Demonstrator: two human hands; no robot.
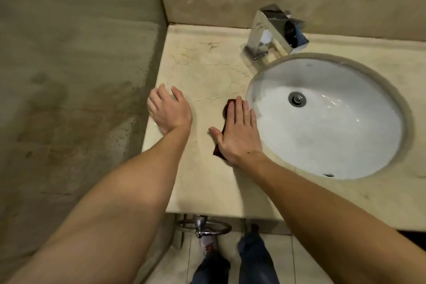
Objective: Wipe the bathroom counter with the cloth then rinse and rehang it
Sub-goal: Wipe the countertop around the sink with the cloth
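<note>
A dark red cloth [227, 108] lies on the beige marble counter [207, 71], just left of the sink's rim. My right hand [238, 132] presses flat on it with straight fingers, covering most of it; only its far end and a near corner show. My left hand [168, 110] rests on the counter's left edge beside the wall, fingers relaxed and holding nothing.
A white oval sink [327, 120] with a metal drain is set in the counter at right. A square chrome faucet [274, 30] stands behind it. A chrome towel ring [204, 228] hangs below the counter's front edge. Stained walls close the left and back.
</note>
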